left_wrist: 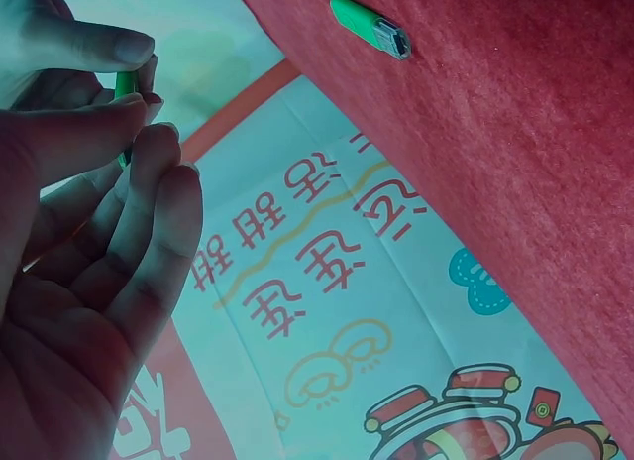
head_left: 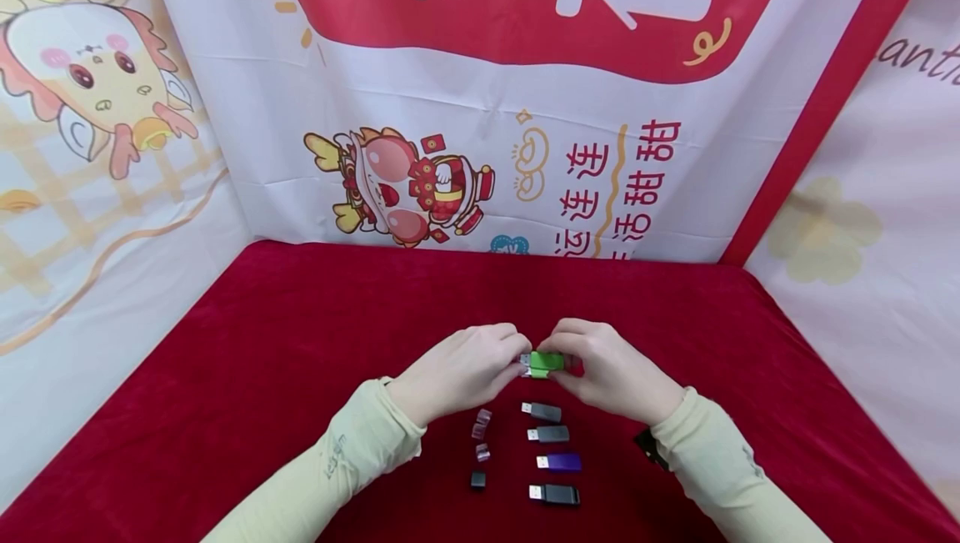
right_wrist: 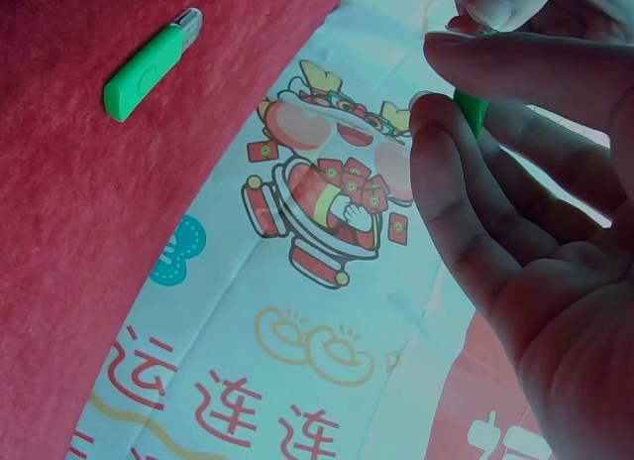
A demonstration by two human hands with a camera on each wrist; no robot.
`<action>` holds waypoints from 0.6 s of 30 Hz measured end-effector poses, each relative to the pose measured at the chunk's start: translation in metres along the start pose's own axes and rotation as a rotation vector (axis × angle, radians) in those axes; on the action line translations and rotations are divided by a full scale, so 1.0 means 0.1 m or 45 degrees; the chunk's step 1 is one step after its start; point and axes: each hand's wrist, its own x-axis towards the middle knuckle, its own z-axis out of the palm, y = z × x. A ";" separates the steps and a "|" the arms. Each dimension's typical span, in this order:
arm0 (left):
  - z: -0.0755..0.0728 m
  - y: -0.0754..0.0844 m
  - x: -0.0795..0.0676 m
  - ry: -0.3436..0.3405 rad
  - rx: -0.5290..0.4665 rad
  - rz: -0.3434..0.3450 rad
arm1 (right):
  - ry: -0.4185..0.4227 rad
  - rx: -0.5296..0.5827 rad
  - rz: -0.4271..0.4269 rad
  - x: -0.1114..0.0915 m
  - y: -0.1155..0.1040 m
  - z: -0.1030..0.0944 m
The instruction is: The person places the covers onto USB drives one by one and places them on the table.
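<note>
A green USB stick is held level between both hands above the red cloth. My right hand pinches its green body between thumb and fingers. At the plug end, my left hand pinches what looks like a small clear cap, mostly covered by the fingertips. Another green USB stick lies on the cloth just below the hands, its metal end showing in both wrist views. Nearer the front lie two dark grey USB sticks, a purple USB stick and a black USB stick, plugs bare and facing left.
Left of the sticks lie several small clear caps and a black cap. Red cloth covers the table. A printed white backdrop stands behind it, with printed sheets on both sides.
</note>
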 end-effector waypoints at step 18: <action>0.00 0.00 0.00 -0.007 0.021 0.040 | 0.026 -0.025 -0.019 0.01 -0.02 0.02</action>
